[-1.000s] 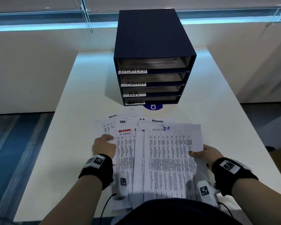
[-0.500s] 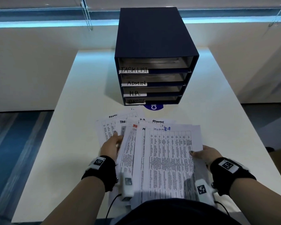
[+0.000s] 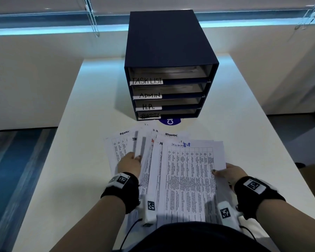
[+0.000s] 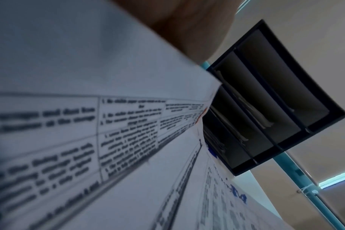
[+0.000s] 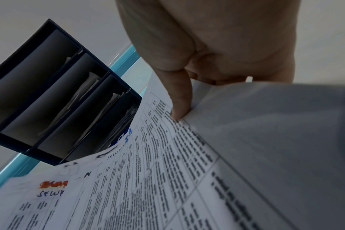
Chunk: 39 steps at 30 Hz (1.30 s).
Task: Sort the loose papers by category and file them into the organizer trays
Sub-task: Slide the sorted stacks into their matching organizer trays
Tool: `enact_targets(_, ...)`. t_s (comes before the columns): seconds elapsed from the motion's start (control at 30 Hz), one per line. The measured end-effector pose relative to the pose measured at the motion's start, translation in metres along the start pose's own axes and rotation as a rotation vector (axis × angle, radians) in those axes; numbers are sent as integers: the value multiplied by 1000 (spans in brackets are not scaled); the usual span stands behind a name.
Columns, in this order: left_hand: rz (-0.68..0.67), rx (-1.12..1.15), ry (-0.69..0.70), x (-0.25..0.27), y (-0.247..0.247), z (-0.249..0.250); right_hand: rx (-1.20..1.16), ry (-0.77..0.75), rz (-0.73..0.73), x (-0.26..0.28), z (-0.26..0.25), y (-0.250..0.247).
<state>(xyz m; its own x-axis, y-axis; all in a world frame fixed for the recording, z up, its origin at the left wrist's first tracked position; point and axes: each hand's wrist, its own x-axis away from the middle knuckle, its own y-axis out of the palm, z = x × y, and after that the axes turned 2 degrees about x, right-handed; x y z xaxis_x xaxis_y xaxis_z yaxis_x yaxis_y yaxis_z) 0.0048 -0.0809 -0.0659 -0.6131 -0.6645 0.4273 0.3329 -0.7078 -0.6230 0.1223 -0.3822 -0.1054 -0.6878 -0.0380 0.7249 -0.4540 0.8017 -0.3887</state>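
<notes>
Organizer (image 3: 169, 42) trays: TASK LIST, ADMIN, H.R., SECURITY; both hands, left (image 3: 129, 165) & right (image 3: 232, 172), pinch papers (image 3: 185, 179).

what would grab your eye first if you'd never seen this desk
The dark organizer at the far middle of the white table, its four trays tagged TASK LIST, ADMIN, H.R. and SECURITY. Next, the fanned papers spread in front of it, the left hand lifting sheets at their left side and the right hand pinching the right edge.

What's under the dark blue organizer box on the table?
A blue round sticker with white lettering pokes out beneath the dark blue organizer box; most of it is covered.
</notes>
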Motion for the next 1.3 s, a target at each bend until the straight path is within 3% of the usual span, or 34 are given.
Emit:
enact_targets(0.1, 197, 78, 51, 0, -16, 6, 42, -4, 21, 3, -1, 1)
enact_targets(0.37, 327, 108, 344, -3, -74, 35, 109, -29, 81, 11, -2, 2)
enact_targets(0.47, 477, 137, 485, 0, -98, 49, 172, -42, 105, 12, -4, 3)
enact_targets(0.57, 631, 312, 567, 2, -120, 60, 115, -22, 58, 12, -7, 1)
enact_targets(0.67, 731, 465, 559, 4, -136, 69, 103, -18, 59, 11, -5, 0)
enact_targets(0.87, 650, 349, 455, 4, -130, 53, 5, -10, 27, 6, -2, -2)
enact_targets(1.1, 303, 141, 234, -9, -97, 3, -60, 10, 3, 8, 2, -3)
enact_targets(1.3, 364, 150, 94, -9, -93, -29, -132, 13, -8, 13, 1, -3)
